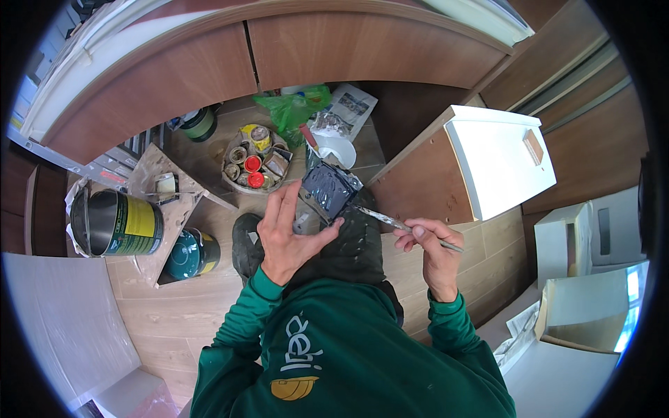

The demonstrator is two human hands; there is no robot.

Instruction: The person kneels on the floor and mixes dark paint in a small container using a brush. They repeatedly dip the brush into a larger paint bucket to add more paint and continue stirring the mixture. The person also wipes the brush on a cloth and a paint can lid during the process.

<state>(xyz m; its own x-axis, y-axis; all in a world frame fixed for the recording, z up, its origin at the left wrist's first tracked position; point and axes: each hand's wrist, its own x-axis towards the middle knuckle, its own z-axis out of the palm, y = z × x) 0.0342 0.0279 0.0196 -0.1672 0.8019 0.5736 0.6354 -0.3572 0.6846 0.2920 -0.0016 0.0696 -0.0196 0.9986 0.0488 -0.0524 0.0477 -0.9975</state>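
Note:
My left hand (284,237) grips the edge of a small dark rectangular container (329,187), fingers along one side and thumb beneath. A dark, shiny coating covers its face, and I cannot tell whether it is wet paint or a lining. In my right hand (432,252) is a slim paint-spattered brush (383,218), held by its handle like a pencil. Its far end reaches the container's lower right edge, where the tip is partly hidden. Just beyond the container sits a white bowl (338,150), with a red-handled tool (309,138) next to it.
A round tray (230,182) of small tins stands ahead on the left, near a green plastic bag (296,111). Farther left, a large paint bucket (115,223) rests on a stained board (150,261), with a teal-lidded can (187,254) beside it. A white panel (498,164) rises on the right.

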